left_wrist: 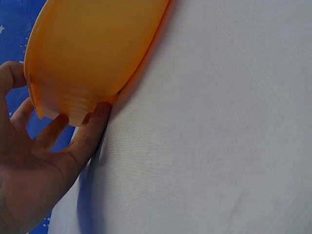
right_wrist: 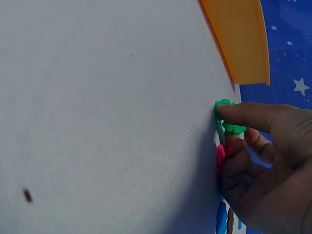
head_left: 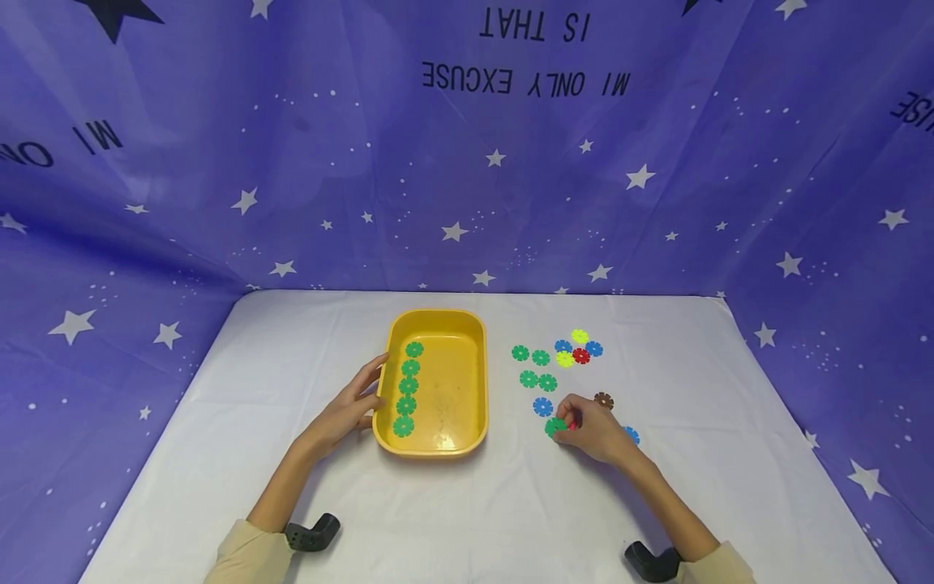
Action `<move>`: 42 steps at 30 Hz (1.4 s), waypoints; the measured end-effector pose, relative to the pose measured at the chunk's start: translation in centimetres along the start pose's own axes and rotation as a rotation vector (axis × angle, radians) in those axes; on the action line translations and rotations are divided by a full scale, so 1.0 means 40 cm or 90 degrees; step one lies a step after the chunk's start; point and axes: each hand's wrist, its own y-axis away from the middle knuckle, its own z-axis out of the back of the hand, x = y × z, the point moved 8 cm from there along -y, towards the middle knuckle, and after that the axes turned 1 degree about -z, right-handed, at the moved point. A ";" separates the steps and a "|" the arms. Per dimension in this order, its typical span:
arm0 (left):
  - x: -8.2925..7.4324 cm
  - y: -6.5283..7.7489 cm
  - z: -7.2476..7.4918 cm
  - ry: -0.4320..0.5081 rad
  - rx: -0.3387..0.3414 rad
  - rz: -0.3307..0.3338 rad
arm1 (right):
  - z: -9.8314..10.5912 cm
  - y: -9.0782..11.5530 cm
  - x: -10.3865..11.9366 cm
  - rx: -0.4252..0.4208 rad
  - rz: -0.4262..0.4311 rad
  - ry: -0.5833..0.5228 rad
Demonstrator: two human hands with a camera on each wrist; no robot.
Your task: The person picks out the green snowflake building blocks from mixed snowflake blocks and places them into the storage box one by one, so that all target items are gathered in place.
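Note:
My left hand (head_left: 343, 414) touches the left side of a yellow plastic tray (head_left: 467, 452), its spread fingers against the outer wall (left_wrist: 92, 53). Inside the tray, several green notched discs (head_left: 406, 405) form a column along the left. My right hand (head_left: 594, 430) pinches a green notched plastic disc (head_left: 554, 428) between thumb and fingers, low over the white cloth; the green disc (right_wrist: 236, 128) is partly covered by the thumb. A pinkish-red disc (right_wrist: 220, 161) shows beneath that hand. Close by lie a blue disc (head_left: 542, 406) and a brown disc (head_left: 604, 401).
More green discs (head_left: 529, 379) lie right of the tray. Behind them is a cluster with a red disc (head_left: 580, 356), yellow disc (head_left: 580, 335) and blue disc (head_left: 594, 349). Another blue disc (head_left: 631, 436) is partly behind the right hand. A purple starred curtain (head_left: 467, 195) encloses the table.

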 end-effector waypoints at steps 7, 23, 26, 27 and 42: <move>-0.001 -0.004 -0.001 0.003 0.003 -0.004 | 0.000 0.006 0.027 0.010 0.014 -0.107; 0.003 -0.003 -0.002 0.014 0.008 -0.005 | -0.151 -0.058 0.311 0.075 0.114 -0.320; 0.002 -0.003 -0.003 0.016 0.009 -0.007 | -0.203 -0.077 0.340 0.113 0.082 -0.318; 0.001 -0.003 -0.004 0.016 0.009 -0.007 | -0.217 -0.083 0.348 0.122 0.070 -0.311; -0.003 0.000 -0.003 0.013 0.017 -0.010 | -0.311 -0.157 0.401 0.182 0.040 -0.059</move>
